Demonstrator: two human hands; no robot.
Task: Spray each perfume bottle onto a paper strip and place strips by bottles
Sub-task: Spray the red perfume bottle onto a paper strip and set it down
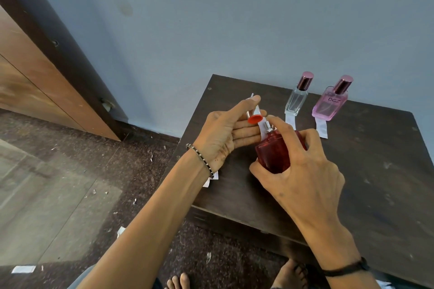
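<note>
Above the near left part of the dark table (375,171), a red perfume bottle (274,155) is gripped in the curled fingers of the right hand (303,171), with the forefinger (278,122) laid on its silver sprayer (267,127). Just beside the nozzle, a white paper strip (260,123) and a red cap (254,119) are pinched between the thumb and straight fingers of the left hand (223,134). Against the wall, a clear bottle (296,101) and a pink bottle (330,107) are set upright and capped, each with a strip (290,121) (321,128) laid at its foot, and another strip (211,179) is seen under the left wrist at the table's edge.
</note>
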